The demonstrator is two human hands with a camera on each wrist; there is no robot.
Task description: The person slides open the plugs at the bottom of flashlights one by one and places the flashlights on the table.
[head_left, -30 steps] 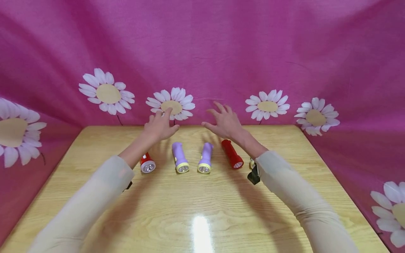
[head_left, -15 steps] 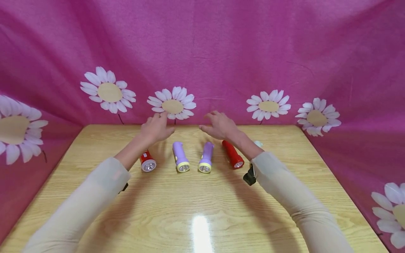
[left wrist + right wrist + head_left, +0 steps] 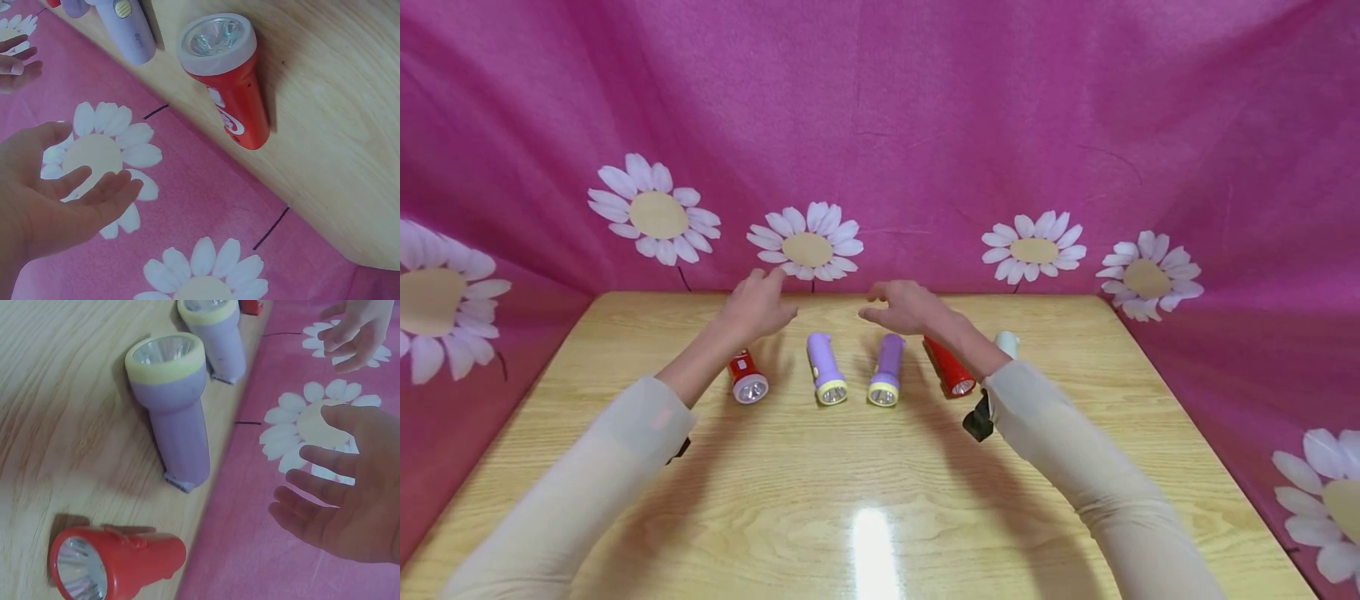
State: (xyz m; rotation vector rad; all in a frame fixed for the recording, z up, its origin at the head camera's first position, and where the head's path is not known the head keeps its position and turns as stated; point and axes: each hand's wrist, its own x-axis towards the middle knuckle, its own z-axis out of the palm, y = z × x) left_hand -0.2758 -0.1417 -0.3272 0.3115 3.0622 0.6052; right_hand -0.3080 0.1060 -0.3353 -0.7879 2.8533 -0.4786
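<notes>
My left hand [image 3: 756, 308] hovers above the far part of the table, with fingers loosely bent and holding nothing. Nearest to it is a red flashlight [image 3: 747, 375] with a whitish rim, partly hidden by the forearm in the head view. My right hand [image 3: 908, 308] hovers behind a purple flashlight [image 3: 890, 358] with a yellow rim; its fingers are spread and relaxed in the right wrist view. A second purple flashlight [image 3: 823, 358] lies to the left of that one. Under the right forearm is an all-red flashlight [image 3: 946, 364], partly covered.
A pale flashlight [image 3: 1007, 342] shows only its end beyond the right forearm. The flashlights lie in a row on a wooden table [image 3: 805, 475], lenses toward me. A pink cloth [image 3: 917, 125] with white daisies rises behind the table and along its sides.
Both hands have come lower and shifted to the left, their fingers less raised than before. The pale flashlight's end has come out from behind the right forearm. The flashlights have stayed in place.
</notes>
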